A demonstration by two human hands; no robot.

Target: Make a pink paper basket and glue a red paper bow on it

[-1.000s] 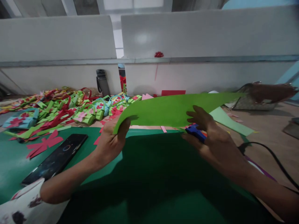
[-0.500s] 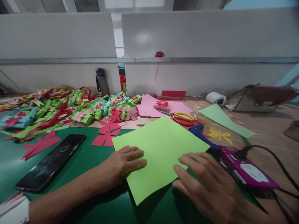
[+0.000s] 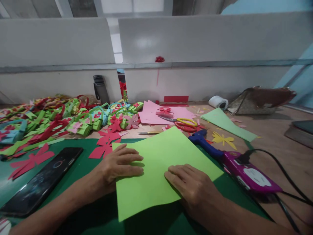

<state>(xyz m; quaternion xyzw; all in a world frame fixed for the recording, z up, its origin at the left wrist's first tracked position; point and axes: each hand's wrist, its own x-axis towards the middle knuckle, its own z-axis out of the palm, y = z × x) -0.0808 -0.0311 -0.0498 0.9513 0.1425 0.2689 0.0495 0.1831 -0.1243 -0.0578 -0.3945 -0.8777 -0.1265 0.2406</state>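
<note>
A light green paper sheet lies turned at an angle over the dark green mat, its near edge slightly raised. Across the sheet's left edge rests my left hand, with its fingers stretched out and apart on top; its thumb is hidden. My right hand grips the near right edge, fingers together and bent over the paper, thumb out of sight beneath. Left of my left hand are a black phone and red paper flower cutouts.
Several small paper bags are heaped at the back left near a bottle. Behind the sheet lie scissors, a knife and pink paper. To the right are a blue glue gun, a purple power bank with cables and a handbag.
The green sheet has turned a little and shifted. My right hand has moved left, farther over its near edge, while my left hand's fingers have spread. The view has shifted slightly.
</note>
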